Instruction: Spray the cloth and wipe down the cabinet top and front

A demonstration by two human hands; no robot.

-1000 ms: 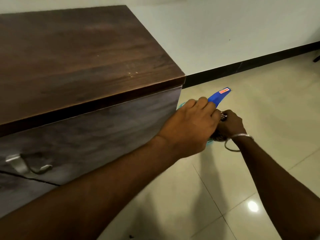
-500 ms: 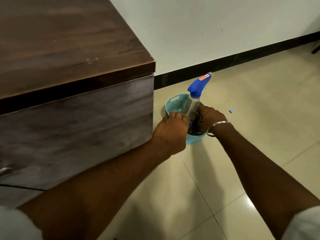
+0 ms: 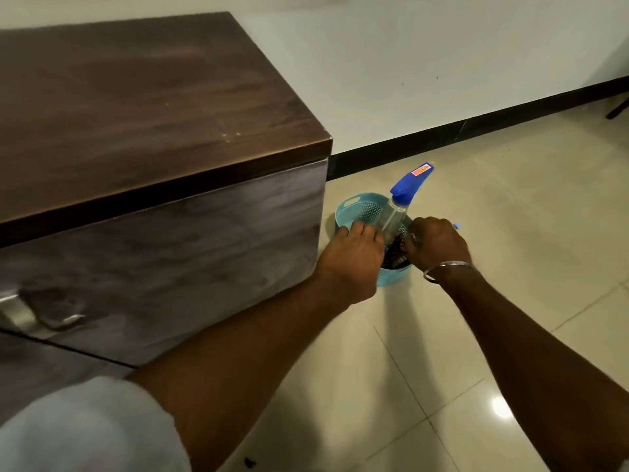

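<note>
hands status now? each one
Left hand: at the basket rim, grip cannot be told.
Right hand: closed on dark cloth.

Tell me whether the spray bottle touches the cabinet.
Apart. The head view shows the spray bottle standing in the basket, bare floor between it and the cabinet.

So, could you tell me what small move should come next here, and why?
Probably lift the spray bottle out of the teal basket: both hands, left hand and right hand, are down in it beside the cabinet, with something dark, perhaps the cloth, between them.
</note>
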